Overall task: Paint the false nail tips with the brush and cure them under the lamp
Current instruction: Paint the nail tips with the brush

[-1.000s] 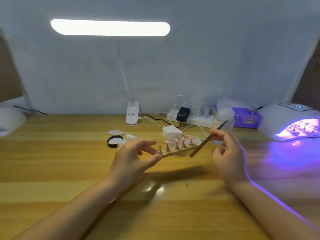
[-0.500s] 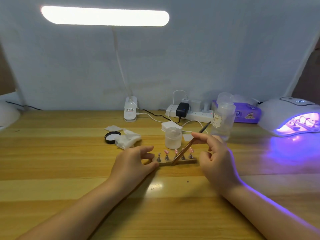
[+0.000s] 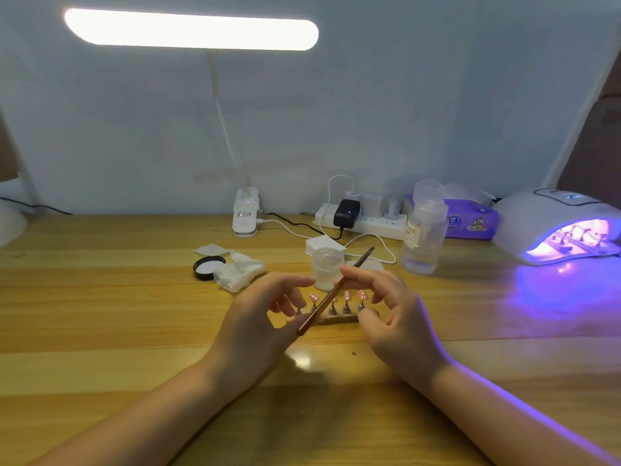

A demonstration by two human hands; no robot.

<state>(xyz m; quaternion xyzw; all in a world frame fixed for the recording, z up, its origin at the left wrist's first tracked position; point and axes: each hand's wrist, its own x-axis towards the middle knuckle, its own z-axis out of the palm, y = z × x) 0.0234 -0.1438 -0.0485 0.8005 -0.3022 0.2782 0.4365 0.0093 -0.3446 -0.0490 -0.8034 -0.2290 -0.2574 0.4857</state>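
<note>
Head view, right hand (image 3: 396, 314): fingers pinch the brush (image 3: 336, 290), bristles up.
Left hand (image 3: 265, 317): fingers loosely apart beside the nail tips (image 3: 346, 295) on their stand (image 3: 339, 319).
Advice: we steady the stand (gently), flip bristles down.

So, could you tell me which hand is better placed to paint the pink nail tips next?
Right. The right hand already pinches the slim brown brush, angled over the pink nail tips; the left hand holds their stand's end.
</note>
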